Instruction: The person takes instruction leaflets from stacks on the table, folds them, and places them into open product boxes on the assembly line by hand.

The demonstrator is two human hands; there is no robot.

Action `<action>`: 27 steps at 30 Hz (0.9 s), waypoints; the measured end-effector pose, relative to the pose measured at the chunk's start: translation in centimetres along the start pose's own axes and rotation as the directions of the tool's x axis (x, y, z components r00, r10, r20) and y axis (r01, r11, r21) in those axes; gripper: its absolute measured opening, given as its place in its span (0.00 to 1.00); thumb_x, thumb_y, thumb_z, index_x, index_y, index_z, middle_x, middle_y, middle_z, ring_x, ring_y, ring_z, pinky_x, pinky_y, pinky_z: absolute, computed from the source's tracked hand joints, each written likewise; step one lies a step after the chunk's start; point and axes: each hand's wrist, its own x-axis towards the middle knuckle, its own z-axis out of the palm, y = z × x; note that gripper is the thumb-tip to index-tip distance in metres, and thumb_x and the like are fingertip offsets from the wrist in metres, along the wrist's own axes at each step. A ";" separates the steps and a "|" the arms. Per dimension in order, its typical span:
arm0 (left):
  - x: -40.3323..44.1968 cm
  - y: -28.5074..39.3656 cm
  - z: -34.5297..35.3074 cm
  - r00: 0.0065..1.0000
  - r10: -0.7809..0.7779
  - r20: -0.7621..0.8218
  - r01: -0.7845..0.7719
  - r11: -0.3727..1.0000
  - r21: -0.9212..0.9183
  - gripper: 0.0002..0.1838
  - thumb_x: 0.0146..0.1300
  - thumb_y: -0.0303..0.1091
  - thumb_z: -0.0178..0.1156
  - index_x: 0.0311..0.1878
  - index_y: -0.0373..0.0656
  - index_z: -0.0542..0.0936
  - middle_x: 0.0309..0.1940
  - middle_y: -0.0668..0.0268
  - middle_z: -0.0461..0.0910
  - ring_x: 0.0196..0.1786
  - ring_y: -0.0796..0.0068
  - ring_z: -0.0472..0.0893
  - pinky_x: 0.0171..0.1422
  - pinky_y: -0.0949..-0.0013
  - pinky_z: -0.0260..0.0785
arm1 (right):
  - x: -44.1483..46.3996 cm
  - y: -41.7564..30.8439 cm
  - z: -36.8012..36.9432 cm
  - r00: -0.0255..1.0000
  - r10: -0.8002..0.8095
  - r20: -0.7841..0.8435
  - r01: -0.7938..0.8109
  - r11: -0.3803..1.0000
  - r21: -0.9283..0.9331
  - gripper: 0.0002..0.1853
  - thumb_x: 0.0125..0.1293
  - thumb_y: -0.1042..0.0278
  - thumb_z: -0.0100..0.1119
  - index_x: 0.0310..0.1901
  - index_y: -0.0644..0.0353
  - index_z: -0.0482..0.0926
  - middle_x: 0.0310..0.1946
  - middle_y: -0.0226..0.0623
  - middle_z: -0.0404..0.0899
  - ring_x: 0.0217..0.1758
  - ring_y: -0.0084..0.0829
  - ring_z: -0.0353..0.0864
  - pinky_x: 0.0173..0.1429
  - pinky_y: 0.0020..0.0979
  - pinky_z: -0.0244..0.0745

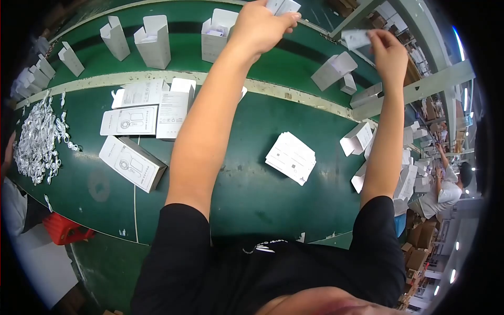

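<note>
My left hand [260, 29] reaches over the far belt, closed round a small white flat piece [286, 6] that the frame's top edge cuts off. Off to the right, my right hand [389, 55] pinches a pale, partly see-through packet [356, 38] between thumb and fingers; its contents are too blurred to name. Below that packet, an open white box [334, 71] leans on the belt. Between my forearms, a stack of white printed leaflets [292, 158] lies on the green table [247, 194].
Open white boxes [152, 44] stand along the green belt [184, 39]. Printed boxes [134, 163] lie left of my left arm, beside a pile of white cables [39, 142]. More boxes [404, 181] crowd the right. A metal post [420, 86] rises there, with a co-worker [443, 194] beyond.
</note>
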 end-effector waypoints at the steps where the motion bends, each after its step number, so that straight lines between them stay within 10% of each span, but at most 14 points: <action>1: 0.2 -0.2 -0.2 1.000 -0.011 0.007 0.011 1.000 0.001 0.07 0.66 0.28 0.67 0.45 0.37 0.86 0.34 0.65 0.87 0.35 0.76 0.83 0.40 0.70 0.75 | -0.4 1.2 0.4 0.997 -0.080 0.011 0.081 0.992 -0.097 0.12 0.70 0.58 0.66 0.45 0.55 0.90 0.31 0.39 0.88 0.33 0.34 0.89 0.43 0.33 0.80; 27: -0.2 0.5 -0.1 0.998 -0.060 0.017 0.060 0.998 -0.008 0.07 0.62 0.31 0.68 0.41 0.38 0.87 0.30 0.67 0.85 0.32 0.78 0.82 0.36 0.71 0.73 | -3.0 1.5 8.7 0.911 -0.045 0.410 0.150 0.962 -0.228 0.08 0.65 0.63 0.68 0.40 0.57 0.87 0.34 0.45 0.89 0.39 0.48 0.89 0.45 0.44 0.82</action>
